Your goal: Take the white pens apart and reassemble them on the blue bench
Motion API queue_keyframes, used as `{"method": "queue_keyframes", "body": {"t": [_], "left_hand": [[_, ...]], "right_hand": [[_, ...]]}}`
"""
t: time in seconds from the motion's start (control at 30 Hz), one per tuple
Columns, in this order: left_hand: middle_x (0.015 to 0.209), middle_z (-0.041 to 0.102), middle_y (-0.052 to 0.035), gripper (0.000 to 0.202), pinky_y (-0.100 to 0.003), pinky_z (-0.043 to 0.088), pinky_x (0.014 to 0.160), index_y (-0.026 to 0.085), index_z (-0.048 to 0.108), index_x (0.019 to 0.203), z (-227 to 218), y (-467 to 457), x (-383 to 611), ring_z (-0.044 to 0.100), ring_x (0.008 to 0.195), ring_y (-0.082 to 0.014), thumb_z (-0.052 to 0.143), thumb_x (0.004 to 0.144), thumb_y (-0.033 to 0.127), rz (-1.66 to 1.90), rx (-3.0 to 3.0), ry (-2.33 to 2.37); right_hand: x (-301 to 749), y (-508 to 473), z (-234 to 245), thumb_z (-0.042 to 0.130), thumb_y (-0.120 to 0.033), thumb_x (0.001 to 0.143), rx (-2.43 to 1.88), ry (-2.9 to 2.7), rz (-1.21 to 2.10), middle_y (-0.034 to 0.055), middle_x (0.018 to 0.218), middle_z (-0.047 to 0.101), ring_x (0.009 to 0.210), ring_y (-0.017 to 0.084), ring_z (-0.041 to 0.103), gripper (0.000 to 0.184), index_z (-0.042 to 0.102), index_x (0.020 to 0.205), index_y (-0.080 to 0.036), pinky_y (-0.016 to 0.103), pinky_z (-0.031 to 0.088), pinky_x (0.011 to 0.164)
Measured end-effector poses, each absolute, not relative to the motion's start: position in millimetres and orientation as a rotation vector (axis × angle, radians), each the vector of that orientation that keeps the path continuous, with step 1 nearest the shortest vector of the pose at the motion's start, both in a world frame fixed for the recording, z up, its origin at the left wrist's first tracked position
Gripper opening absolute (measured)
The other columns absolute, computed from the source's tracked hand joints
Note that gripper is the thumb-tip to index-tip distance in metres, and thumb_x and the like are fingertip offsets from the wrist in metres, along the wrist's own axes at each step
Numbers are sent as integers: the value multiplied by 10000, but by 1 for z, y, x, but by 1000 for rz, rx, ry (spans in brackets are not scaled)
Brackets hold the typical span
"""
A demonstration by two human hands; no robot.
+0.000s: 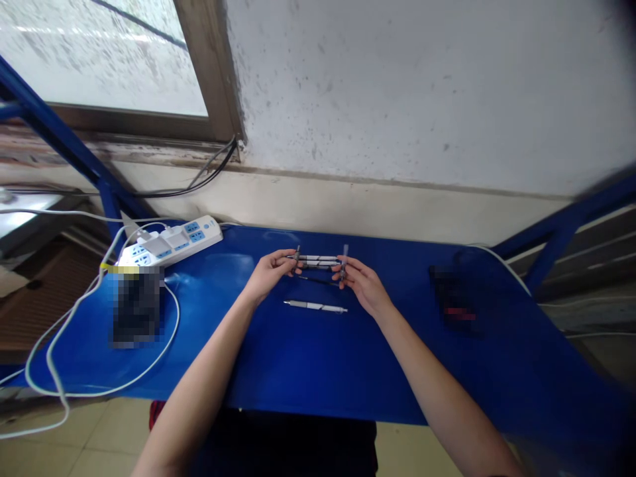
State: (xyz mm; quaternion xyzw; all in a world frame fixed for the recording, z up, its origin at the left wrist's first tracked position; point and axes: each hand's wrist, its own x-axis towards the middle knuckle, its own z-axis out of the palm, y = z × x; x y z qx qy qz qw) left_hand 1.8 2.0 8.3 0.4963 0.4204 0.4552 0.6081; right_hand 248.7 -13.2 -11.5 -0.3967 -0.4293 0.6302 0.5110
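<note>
A head-worn camera looked forward and down from just above the left hand (pixel 268 273) and right hand (pixel 366 283), across the blue surface (pixel 318 364) toward the wall (pixel 397 93), upper right.

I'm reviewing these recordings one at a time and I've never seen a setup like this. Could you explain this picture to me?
There is no machine here: a person works with bare hands, and one camera worn on the head looks forward and down at them. The left hand pinches a slim grey piece; the right hand holds a clear tube-like piece. Both are too small to identify surely. On the blue table, white pens lie beyond the hands, a thin dark stick lies between them, and another pen lies nearer the person. To the left are a white power strip and a pixelated dark object; to the right, a blurry black item.
</note>
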Motion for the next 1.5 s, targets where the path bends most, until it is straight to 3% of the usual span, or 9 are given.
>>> {"method": "queue_keyframes", "body": {"t": [0.17, 0.3, 0.4, 0.77, 0.93, 1.03, 1.13, 1.3, 1.5], "left_hand": [[940, 707, -90, 482, -276, 492, 716, 131, 588, 1136, 12, 1, 2, 675, 835, -188, 739, 727, 336, 1049, 1078, 917], [729, 617, 18, 323, -232, 452, 641, 150, 603, 934, 9, 1, 2, 594, 648, -102, 768, 692, 288, 1120, 1137, 896], [712, 571, 41, 283, -214, 425, 600, 163, 564, 825, 8, 1, 2, 532, 599, -74, 776, 679, 281, 1133, 1161, 890], [831, 679, -38, 347, -261, 473, 653, 160, 609, 988, 5, 3, 2, 633, 749, -153, 737, 719, 336, 1085, 1221, 946], [1002, 697, -78, 247, -322, 473, 872, 163, 589, 889, 8, 1, 2, 642, 964, -191, 729, 725, 281, 1136, 1311, 882], [1011, 698, -82, 231, -339, 455, 921, 165, 560, 865, 10, 1, 2, 639, 992, -190, 720, 733, 266, 1133, 1318, 837], [974, 703, -80, 259, -324, 467, 889, 167, 532, 851, 12, 0, 2, 650, 954, -183, 729, 719, 270, 1124, 1294, 838], [887, 710, -66, 299, -265, 480, 706, 177, 494, 872, 13, -1, 4, 665, 865, -182, 721, 723, 300, 1113, 1260, 874], [926, 702, -91, 326, -270, 489, 669, 163, 539, 997, 13, -1, 5, 668, 882, -205, 663, 769, 360, 1043, 1256, 930]], "right_hand": [[245, -14, -9, 684, -336, 788, -958, -1030, 1533, 77, 946, 701, 781, 202, 664, 316, 668, 1081, -217, 287, 477, 582], [246, -14, -7, 676, -341, 785, -970, -1015, 1532, 73, 901, 702, 771, 200, 659, 302, 674, 1058, -212, 289, 479, 579], [248, -13, -7, 677, -340, 782, -968, -993, 1531, 67, 878, 700, 763, 196, 654, 292, 677, 1045, -212, 289, 478, 581], [247, -14, -9, 693, -325, 788, -951, -987, 1538, 56, 840, 682, 780, 180, 627, 290, 694, 1055, -210, 279, 476, 599], [248, -13, -9, 707, -324, 774, -957, -1019, 1495, 45, 869, 686, 820, 185, 630, 253, 704, 1011, -235, 291, 484, 648], [248, -13, -9, 716, -332, 759, -983, -1041, 1447, 36, 880, 695, 858, 194, 637, 229, 712, 972, -249, 307, 490, 705], [247, -11, -12, 724, -337, 747, -1027, -1106, 1337, 37, 906, 712, 916, 214, 642, 212, 721, 942, -253, 342, 491, 796], [248, -12, -12, 701, -326, 774, -1061, -1258, 1145, 43, 1056, 715, 1061, 241, 616, 194, 733, 952, -257, 409, 429, 977], [246, -14, -10, 675, -360, 799, -1113, -1310, 1094, 42, 1026, 724, 1030, 236, 637, 218, 724, 984, -256, 408, 439, 972]]}}
